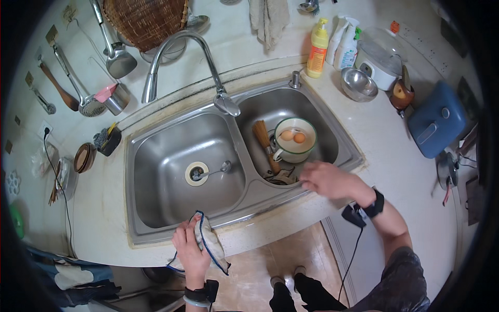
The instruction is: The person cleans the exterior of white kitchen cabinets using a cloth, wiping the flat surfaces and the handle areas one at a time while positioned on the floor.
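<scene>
My left hand (190, 243) grips a pale cloth with dark blue edging (208, 241) at the front rim of the double steel sink (156, 175). Over the front right corner of the right basin is my right hand (325, 180), slightly blurred; whether it holds anything is unclear. Just left of it, a crumpled rag (282, 177) lies in the basin. A bamboo brush (263, 136) rests beside a green-rimmed enamel mug (294, 154) holding two eggs (293, 136). In the left basin, a small spoon (218, 169) lies with its handle at the drain.
The chrome faucet (187, 34) arches over the left basin. On the right counter stand a yellow pump bottle (317, 50), spray bottles (345, 48), a steel bowl (358, 84) and a blue appliance (438, 119). Wooden bowls (84, 158) sit left. Utensils hang on the wall.
</scene>
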Motion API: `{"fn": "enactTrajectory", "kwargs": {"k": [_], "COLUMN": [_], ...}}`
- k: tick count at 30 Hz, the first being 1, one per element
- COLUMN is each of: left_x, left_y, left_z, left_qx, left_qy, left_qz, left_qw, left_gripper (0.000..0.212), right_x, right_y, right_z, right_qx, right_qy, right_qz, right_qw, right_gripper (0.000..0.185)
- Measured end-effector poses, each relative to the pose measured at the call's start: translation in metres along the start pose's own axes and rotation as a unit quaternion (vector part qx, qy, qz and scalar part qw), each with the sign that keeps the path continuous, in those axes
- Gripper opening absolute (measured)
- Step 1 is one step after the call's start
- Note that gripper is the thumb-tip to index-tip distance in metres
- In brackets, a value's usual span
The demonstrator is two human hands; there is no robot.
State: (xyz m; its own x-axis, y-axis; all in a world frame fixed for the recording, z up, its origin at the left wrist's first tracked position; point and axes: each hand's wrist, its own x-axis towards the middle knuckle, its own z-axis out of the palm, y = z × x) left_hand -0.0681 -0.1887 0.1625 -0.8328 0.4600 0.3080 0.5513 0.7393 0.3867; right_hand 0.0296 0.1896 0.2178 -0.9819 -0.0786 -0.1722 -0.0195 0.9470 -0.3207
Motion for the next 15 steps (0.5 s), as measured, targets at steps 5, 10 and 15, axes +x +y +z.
{"fn": "enactTrajectory", "kwargs": {"k": [5, 10, 15], "left_x": [0.009, 0.006, 0.009], "left_y": [0.005, -0.001, -0.003], "left_z": [-0.001, -0.005, -0.002], "left_qx": [-0.007, -0.009, -0.019], "left_qy": [0.008, 0.007, 0.007], "left_qz": [0.009, -0.001, 0.007], "left_qw": [1.000, 1.000, 1.000], "left_gripper": [0.045, 0.045, 0.044], "right_x": [0.075, 0.120, 0.123], "right_y": [0.060, 0.079, 0.099], "right_z": [0.037, 0.071, 0.073], "right_qx": [0.064, 0.056, 0.155], "right_qy": [-0.182, -0.304, -0.266], "right_qz": [0.010, 0.109, 0.007], "right_qw": [0.981, 0.945, 0.951], "right_gripper": [0.033, 0.044, 0.030]}}
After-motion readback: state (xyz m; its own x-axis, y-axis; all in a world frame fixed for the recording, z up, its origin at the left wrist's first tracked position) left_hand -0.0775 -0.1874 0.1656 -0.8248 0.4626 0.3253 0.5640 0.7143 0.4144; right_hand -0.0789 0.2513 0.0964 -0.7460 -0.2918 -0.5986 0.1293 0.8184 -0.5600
